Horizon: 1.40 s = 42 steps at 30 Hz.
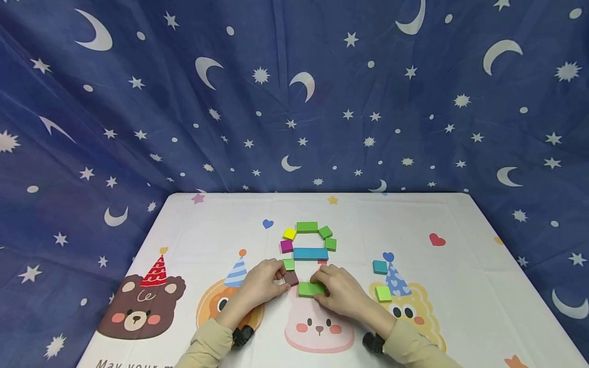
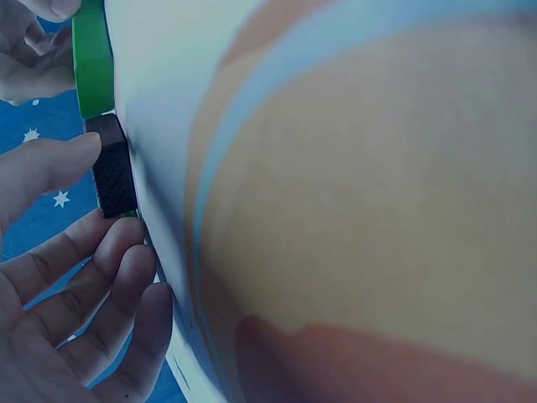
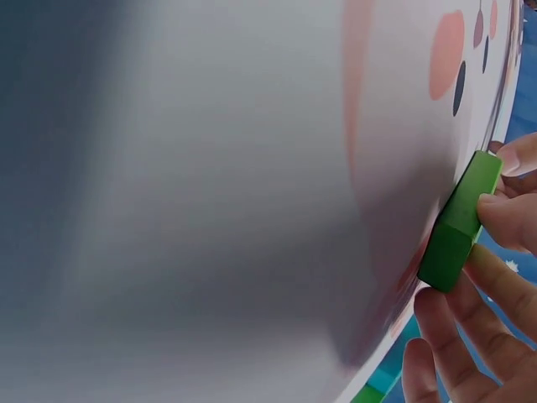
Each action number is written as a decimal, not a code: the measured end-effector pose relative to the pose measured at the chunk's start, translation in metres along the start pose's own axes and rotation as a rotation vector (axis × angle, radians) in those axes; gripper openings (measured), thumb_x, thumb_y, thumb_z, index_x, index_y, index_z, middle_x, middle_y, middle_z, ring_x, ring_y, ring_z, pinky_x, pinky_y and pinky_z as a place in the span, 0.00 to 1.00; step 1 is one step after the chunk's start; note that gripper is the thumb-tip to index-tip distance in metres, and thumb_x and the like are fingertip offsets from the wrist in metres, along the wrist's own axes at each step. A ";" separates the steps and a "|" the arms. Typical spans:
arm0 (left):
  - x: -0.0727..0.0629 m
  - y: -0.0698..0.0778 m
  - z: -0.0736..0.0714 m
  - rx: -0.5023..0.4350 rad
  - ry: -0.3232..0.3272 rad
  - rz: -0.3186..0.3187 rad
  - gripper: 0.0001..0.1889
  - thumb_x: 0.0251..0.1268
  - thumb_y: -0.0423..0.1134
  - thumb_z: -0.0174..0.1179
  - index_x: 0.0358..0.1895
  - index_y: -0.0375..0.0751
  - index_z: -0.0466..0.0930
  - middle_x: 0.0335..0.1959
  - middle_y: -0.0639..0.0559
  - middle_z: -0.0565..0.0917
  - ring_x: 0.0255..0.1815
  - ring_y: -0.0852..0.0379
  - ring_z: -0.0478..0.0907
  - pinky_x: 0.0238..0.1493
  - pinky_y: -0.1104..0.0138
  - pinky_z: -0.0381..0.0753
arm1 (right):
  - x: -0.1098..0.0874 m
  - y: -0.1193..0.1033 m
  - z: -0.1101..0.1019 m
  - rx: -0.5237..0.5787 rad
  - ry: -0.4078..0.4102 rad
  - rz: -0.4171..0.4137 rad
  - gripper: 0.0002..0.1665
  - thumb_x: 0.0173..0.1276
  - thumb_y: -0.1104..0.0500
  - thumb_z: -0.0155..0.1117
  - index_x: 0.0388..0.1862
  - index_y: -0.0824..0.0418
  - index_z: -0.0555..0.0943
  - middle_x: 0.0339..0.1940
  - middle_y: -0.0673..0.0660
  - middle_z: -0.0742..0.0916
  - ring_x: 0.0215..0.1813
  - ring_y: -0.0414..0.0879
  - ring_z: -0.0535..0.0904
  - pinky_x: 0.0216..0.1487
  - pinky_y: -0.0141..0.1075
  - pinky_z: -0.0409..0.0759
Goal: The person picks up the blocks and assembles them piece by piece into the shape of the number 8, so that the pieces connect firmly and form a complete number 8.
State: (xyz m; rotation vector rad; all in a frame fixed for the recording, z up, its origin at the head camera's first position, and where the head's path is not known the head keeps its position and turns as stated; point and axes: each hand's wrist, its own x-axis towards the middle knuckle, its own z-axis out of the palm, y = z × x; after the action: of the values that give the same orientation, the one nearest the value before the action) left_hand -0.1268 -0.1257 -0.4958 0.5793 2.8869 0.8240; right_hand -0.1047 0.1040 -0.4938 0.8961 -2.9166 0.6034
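My left hand pinches a small brown block between thumb and fingers; the left wrist view shows the thumb on one side of this brown block. My right hand grips a longer green block at its right end. In the right wrist view, thumb and fingers lie on either side of the green block. Both blocks are on the tablecloth, their near corners almost meeting. Just above the brown block sits a light green square block, below a long blue block.
Above the blue block, a ring continues with a magenta block, a yellow block, a green bar and two green squares. To the right lie a teal block and a lime block. A starry curtain hangs behind.
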 end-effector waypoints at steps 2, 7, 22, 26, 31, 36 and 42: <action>0.000 0.000 0.000 0.001 0.000 -0.001 0.12 0.48 0.41 0.72 0.32 0.44 0.79 0.25 0.56 0.75 0.27 0.63 0.66 0.29 0.72 0.66 | 0.001 0.000 0.000 0.001 0.005 0.003 0.15 0.52 0.55 0.73 0.41 0.51 0.84 0.35 0.44 0.83 0.35 0.36 0.69 0.38 0.32 0.70; 0.000 0.000 0.000 0.004 0.004 0.002 0.12 0.47 0.41 0.72 0.32 0.44 0.79 0.25 0.56 0.75 0.28 0.63 0.66 0.29 0.72 0.66 | 0.002 0.001 0.001 -0.007 0.012 0.008 0.15 0.52 0.55 0.73 0.40 0.51 0.84 0.34 0.44 0.82 0.35 0.36 0.69 0.37 0.32 0.70; -0.001 0.001 -0.001 -0.003 0.012 0.011 0.12 0.47 0.40 0.72 0.31 0.43 0.79 0.24 0.56 0.75 0.27 0.63 0.66 0.29 0.72 0.66 | 0.001 0.001 0.003 -0.007 0.025 0.012 0.14 0.52 0.55 0.73 0.40 0.51 0.84 0.33 0.43 0.81 0.35 0.36 0.69 0.37 0.32 0.70; -0.001 0.000 -0.001 -0.008 0.014 0.015 0.12 0.47 0.40 0.72 0.31 0.43 0.79 0.24 0.55 0.75 0.27 0.63 0.66 0.29 0.72 0.66 | 0.001 0.001 0.003 -0.004 0.028 0.011 0.14 0.52 0.55 0.73 0.40 0.51 0.84 0.33 0.43 0.81 0.36 0.36 0.69 0.38 0.32 0.70; 0.000 0.000 -0.001 -0.012 0.012 0.015 0.12 0.47 0.40 0.72 0.31 0.43 0.79 0.25 0.55 0.76 0.27 0.63 0.66 0.30 0.72 0.66 | 0.001 0.001 0.002 0.002 0.024 0.016 0.14 0.53 0.55 0.73 0.40 0.51 0.84 0.34 0.43 0.81 0.36 0.36 0.70 0.38 0.32 0.71; 0.000 0.000 -0.001 -0.019 0.002 0.014 0.12 0.48 0.40 0.72 0.32 0.43 0.79 0.25 0.55 0.76 0.28 0.63 0.67 0.30 0.72 0.67 | 0.002 0.001 0.002 -0.001 0.023 0.020 0.14 0.53 0.55 0.73 0.40 0.51 0.84 0.34 0.43 0.81 0.37 0.36 0.70 0.39 0.33 0.72; 0.000 0.000 -0.004 -0.050 -0.011 0.013 0.12 0.47 0.39 0.72 0.32 0.42 0.79 0.26 0.54 0.77 0.28 0.62 0.68 0.31 0.71 0.68 | 0.001 0.001 0.003 -0.009 0.025 0.008 0.14 0.54 0.54 0.73 0.41 0.50 0.83 0.35 0.43 0.82 0.37 0.36 0.71 0.40 0.34 0.73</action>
State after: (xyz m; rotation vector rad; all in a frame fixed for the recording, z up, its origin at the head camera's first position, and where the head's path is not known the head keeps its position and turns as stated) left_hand -0.1274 -0.1277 -0.4926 0.5967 2.8465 0.8894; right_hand -0.1065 0.1032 -0.4966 0.8702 -2.8998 0.5976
